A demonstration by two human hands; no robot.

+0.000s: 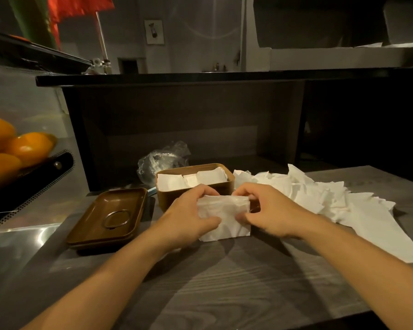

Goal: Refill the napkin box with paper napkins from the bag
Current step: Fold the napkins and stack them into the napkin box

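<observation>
Left hand: fingers curled over the top left edge of a napkin stack, thumb pressed on its near face; pinching the stack.

Right hand: fingers curled over the top right edge of the same stack, thumb on its near face; pinching it likewise. The two hands sit close together with the stack between them.

Napkin stack: white, folded, held on edge, its lower edge at or just above the desk; contact cannot be told.

Box: brown, rounded corners, open at the top, directly beyond the hands and touching or nearly touching the stack. White napkins stand inside it in rows, reaching close to the rim.

Lid: brown, shallow, lying upturned to the left of the left hand, just beside the box. A metal ring lies in it.

Bag: clear crumpled plastic, beyond the box and a little left of the hands.

Loose napkins: a wide, untidy white heap to the right of the right hand, spreading toward the desk's right edge.

Desk: dark grey wood grain, carrying all of the above.

Oranges: several, far left of the left hand, in a dark perforated tray behind a clear panel.
</observation>
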